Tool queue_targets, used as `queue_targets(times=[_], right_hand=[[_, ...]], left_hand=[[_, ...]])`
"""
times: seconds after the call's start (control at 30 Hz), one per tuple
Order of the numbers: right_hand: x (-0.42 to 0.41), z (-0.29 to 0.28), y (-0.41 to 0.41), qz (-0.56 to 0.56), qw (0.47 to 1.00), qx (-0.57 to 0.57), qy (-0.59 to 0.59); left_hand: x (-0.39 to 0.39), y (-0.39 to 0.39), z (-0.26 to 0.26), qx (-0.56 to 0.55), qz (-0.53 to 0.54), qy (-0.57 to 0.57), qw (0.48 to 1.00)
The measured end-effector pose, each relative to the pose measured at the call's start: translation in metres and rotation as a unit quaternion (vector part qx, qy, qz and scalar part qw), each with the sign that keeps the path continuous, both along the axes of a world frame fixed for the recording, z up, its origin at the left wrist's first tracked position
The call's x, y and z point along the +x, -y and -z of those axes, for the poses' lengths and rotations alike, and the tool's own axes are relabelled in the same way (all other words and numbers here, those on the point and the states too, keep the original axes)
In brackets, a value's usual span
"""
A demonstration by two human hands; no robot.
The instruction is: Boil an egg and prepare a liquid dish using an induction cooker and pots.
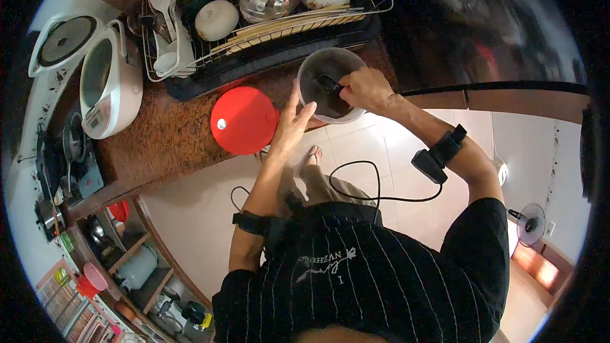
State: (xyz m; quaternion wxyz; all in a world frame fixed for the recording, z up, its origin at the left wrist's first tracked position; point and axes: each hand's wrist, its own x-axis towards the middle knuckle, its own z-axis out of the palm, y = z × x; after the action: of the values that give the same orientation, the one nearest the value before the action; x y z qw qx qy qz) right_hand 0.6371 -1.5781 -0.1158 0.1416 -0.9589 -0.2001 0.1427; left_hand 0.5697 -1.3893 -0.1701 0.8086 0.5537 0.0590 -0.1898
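Observation:
A translucent plastic tub (310, 64) stands at the edge of the brown counter, tilted slightly toward me. My left hand (291, 126) steadies its left side, with the thumb and fingers spread on the wall. Over the tub's right rim reaches my right hand (363, 89), its fingers closed on a dark object (328, 84) inside; what kind of object it is I cannot tell. The tub's inside looks dark, and its contents are unclear. A round red lid (244, 121) with a small white spot lies on the counter just left of my left hand.
Behind the tub is a wire dish rack (388, 2) with bowls, chopsticks and white utensils. A white rice cooker (116, 100) stands open at the left of the wooden counter (157, 145). Below are shelves (159, 290) with kitchenware. A black cable (379, 186) hangs from my right arm's strap.

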Motion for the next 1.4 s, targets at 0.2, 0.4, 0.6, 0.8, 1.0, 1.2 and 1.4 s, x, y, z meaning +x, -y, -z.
queue_targets(times=[0.2, 0.4, 0.6, 0.8, 1.0, 1.2, 1.4], right_hand=[[-0.007, 0.002, -0.023, -0.006, 0.998, 0.024, -0.055], [-0.009, 0.015, -0.04, -0.029, 0.996, 0.079, -0.039], [-0.013, 0.023, -0.042, -0.014, 0.992, 0.116, -0.052], [-0.01, 0.027, -0.04, 0.005, 0.979, 0.169, -0.11], [-0.007, 0.025, -0.035, -0.007, 0.968, 0.209, -0.141], [-0.007, 0.034, -0.029, -0.004, 0.957, 0.246, -0.155], [-0.005, 0.024, -0.028, 0.027, 0.952, 0.236, -0.193]], left_hand=[[0.003, -0.031, -0.001, 0.091, -0.007, -0.012, 0.996], [0.001, -0.046, 0.002, 0.095, -0.045, -0.005, 0.994], [-0.002, -0.049, 0.002, 0.09, -0.044, -0.018, 0.995], [-0.007, -0.05, -0.011, 0.143, -0.035, -0.03, 0.989], [-0.009, -0.053, -0.004, 0.214, -0.023, 0.065, 0.974], [-0.006, -0.049, -0.006, 0.253, -0.013, 0.124, 0.959], [-0.007, -0.043, -0.02, 0.225, -0.024, 0.054, 0.973]])
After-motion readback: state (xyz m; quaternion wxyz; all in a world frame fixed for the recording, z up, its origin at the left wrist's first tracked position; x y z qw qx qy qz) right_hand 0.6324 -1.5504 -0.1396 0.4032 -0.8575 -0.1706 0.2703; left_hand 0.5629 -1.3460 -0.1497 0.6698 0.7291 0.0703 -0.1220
